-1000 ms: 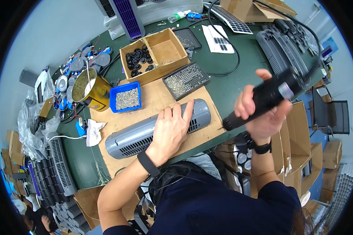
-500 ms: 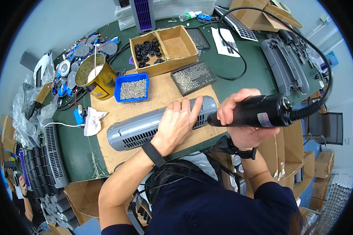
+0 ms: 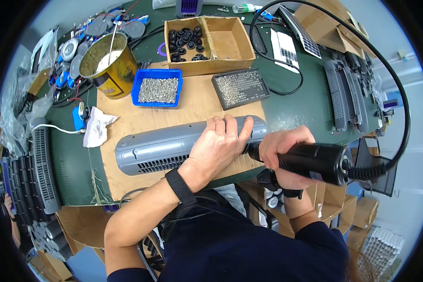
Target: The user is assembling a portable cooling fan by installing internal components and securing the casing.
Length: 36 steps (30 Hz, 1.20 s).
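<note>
A long grey plastic housing (image 3: 157, 146) with slotted vents lies at a slant on a cardboard sheet (image 3: 112, 171) at the table's near edge. My left hand (image 3: 219, 145) rests palm down on its right half, fingers stretched across the top and no tool in them. My right hand (image 3: 286, 152) is wrapped round a black corded electric screwdriver (image 3: 317, 162), which lies nearly level. The driver's front end meets the housing near its right end; the tip itself is hidden behind my hands.
Behind the housing stand a blue tray of screws (image 3: 158, 89), a black screw tray (image 3: 239, 89), a cardboard box with black knobs (image 3: 210, 66) and a yellow can (image 3: 110, 70). The driver's black cable (image 3: 402, 94) arcs over the right side. More grey housings (image 3: 345, 96) lie at right.
The view has shifted slightly. The screwdriver's rear end has dipped and its front sits closer against the housing. My left hand stays on the housing.
</note>
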### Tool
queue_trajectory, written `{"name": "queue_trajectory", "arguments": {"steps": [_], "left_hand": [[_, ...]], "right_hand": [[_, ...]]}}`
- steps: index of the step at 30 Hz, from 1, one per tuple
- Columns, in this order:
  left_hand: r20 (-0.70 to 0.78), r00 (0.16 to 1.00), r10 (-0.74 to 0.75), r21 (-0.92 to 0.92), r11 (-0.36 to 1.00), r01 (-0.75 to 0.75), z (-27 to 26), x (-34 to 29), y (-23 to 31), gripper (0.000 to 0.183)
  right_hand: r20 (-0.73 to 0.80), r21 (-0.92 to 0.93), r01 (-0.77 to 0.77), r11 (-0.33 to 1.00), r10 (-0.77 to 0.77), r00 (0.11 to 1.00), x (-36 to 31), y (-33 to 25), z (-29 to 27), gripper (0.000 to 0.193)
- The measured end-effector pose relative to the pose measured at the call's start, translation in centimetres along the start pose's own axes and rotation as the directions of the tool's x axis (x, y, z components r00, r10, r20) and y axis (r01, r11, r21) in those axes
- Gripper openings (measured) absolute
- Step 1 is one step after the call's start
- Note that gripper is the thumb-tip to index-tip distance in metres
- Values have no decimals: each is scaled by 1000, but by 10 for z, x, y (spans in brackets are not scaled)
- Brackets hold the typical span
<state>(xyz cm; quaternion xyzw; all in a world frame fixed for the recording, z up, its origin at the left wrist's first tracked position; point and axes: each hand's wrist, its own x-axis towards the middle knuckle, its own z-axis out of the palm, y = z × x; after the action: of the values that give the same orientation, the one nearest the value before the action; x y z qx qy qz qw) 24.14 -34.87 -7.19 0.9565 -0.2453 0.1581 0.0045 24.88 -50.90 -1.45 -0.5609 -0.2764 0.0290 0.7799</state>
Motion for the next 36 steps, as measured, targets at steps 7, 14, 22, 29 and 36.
{"name": "queue_trajectory", "arguments": {"steps": [7,14,22,29,36], "left_hand": [[-75,997,-7,51,999,11,2,-4,0,55],[-97,991,-88,-34,996,85,-36,-46,-40,77],[72,973,-219,-205,952,229,-34,-69,-47,88],[37,989,-142,-96,985,145,-28,-66,-44,94],[103,988,-112,-71,990,120,-25,-64,-47,94]], "right_hand": [[33,-19,80,997,-80,996,1,7,1,76],[-58,-41,153,987,-155,986,9,-18,9,89],[83,231,109,967,-131,988,15,-6,57,84],[43,174,126,977,-135,990,12,8,60,89],[36,184,-67,981,61,997,16,25,69,92]]}}
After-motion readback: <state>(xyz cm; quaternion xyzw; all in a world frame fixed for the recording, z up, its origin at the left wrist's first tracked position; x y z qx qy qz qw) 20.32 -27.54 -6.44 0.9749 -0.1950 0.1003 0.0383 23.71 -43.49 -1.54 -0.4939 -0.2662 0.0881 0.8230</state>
